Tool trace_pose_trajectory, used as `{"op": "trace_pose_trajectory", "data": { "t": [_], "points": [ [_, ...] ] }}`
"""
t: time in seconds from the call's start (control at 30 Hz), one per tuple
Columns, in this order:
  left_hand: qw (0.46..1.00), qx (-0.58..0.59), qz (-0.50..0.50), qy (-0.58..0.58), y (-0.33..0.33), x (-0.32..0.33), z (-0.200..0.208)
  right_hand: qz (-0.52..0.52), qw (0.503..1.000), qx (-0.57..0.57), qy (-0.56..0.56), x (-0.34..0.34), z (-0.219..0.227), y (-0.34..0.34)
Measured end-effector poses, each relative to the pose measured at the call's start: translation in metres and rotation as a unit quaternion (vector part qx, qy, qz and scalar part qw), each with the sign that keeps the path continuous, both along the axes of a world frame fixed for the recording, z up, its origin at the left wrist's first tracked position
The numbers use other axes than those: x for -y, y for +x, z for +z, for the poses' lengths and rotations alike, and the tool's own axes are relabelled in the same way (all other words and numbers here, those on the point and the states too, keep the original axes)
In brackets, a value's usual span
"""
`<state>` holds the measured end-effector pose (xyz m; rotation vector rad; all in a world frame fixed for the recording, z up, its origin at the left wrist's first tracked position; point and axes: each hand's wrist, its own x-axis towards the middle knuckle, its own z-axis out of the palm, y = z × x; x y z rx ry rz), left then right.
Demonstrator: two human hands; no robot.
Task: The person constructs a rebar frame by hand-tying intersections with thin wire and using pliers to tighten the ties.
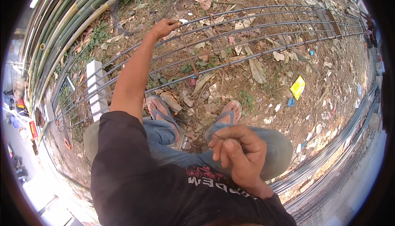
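A long cage of grey steel rebar crosses in front of me, with thin square stirrups set along it. My left hand reaches out to the far bar, its fingers closed at the top of a rusty stirrup; the fingertips partly hide the contact. Close to my body, above my right knee, my right hand is pinched on thin dark tie wire. The wire's loose strands stick out to the left, over my feet in flip-flops.
A pale concrete block sits by the cage's left part. Bamboo poles are stacked at the far left, near a coil of thin wire. More steel bars lie at right. Dry leaves and a yellow wrapper litter the ground.
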<state>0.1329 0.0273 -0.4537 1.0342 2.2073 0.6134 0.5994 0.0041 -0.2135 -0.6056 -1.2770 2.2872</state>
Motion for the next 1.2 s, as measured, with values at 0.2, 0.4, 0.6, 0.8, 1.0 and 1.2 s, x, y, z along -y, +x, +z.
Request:
{"op": "trace_pose_trajectory", "data": {
  "t": [0.2,0.4,0.6,0.8,1.0,1.2],
  "points": [
    [1.000,-0.017,-0.022,-0.001,-0.002,0.001,-0.016,-0.014,0.999,0.043,0.026,0.005,0.001,0.000],
    [0.986,-0.124,-0.048,0.102,0.001,-0.020,0.079,-0.194,0.977,0.013,0.086,-0.015,-0.012,-0.003],
    [0.929,-0.014,-0.327,0.175,0.118,-0.037,0.275,-0.315,0.936,0.066,0.142,-0.022,-0.014,-0.005],
    [0.843,-0.114,-0.464,0.246,0.211,0.021,0.314,-0.279,0.933,0.086,0.212,-0.015,-0.011,-0.007],
    [0.934,-0.059,-0.293,0.193,0.205,0.039,0.305,-0.246,0.923,0.096,0.278,-0.006,-0.017,-0.008],
    [0.910,0.075,-0.391,0.120,0.210,0.040,0.293,-0.208,0.923,0.120,0.302,-0.006,-0.020,-0.009]
  ]
}}
